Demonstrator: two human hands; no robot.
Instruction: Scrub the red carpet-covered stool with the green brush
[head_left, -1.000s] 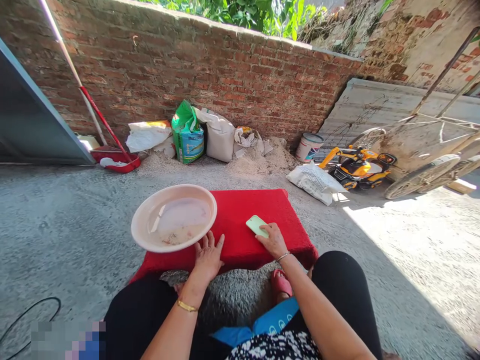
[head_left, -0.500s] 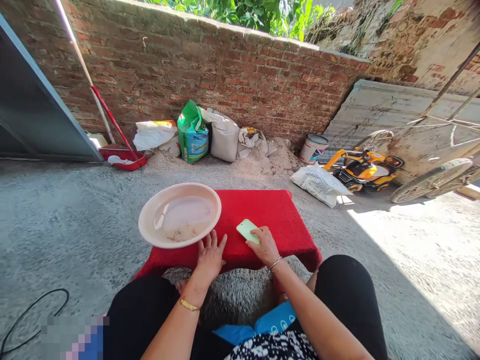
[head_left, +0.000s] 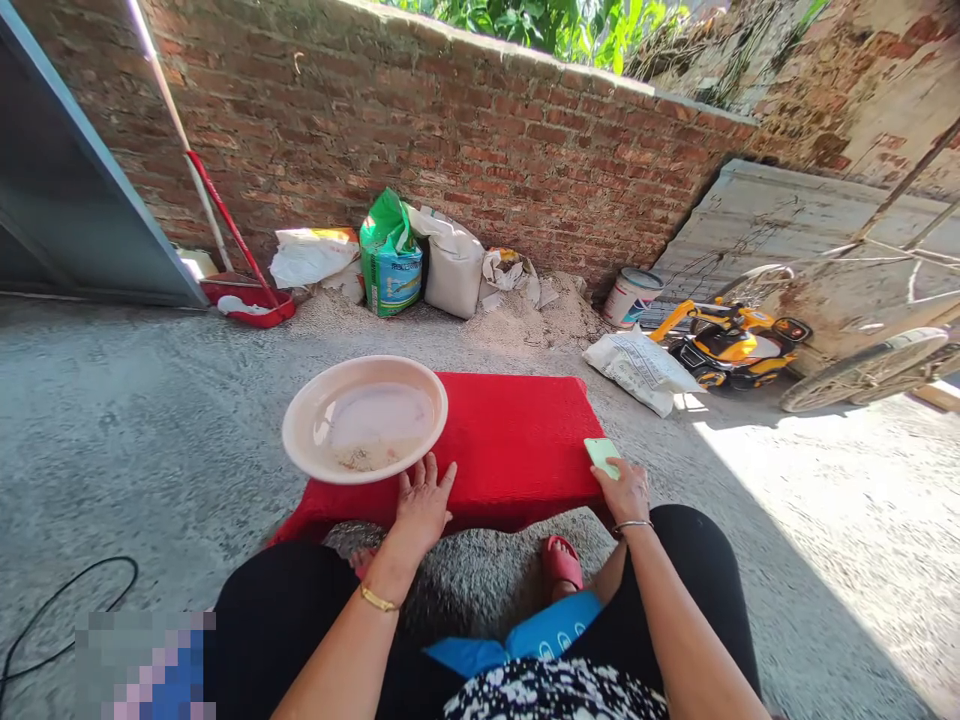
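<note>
I sit on the concrete ground facing a red mat [head_left: 517,440]. A wide pink basin [head_left: 365,417] with cloudy water and some bits in it rests on the mat's left part. My left hand [head_left: 421,503] lies flat on the mat's near edge, fingers spread, just below the basin. At the mat's near right corner my right hand [head_left: 624,488] holds a pale green bar, apparently soap [head_left: 602,455], pressed against the mat. A red sandal [head_left: 562,562] shows between my knees.
A brick wall [head_left: 480,150] runs across the back, with sacks [head_left: 450,262], a green bag [head_left: 390,255], a sand pile and a bucket [head_left: 631,295] at its foot. A red dustpan with broom [head_left: 247,300] stands left, a yellow toy car [head_left: 731,345] right. A black cable [head_left: 67,600] lies near left.
My right hand has slid the green bar from the middle of the mat to its near right corner. The left hand stayed in place.
</note>
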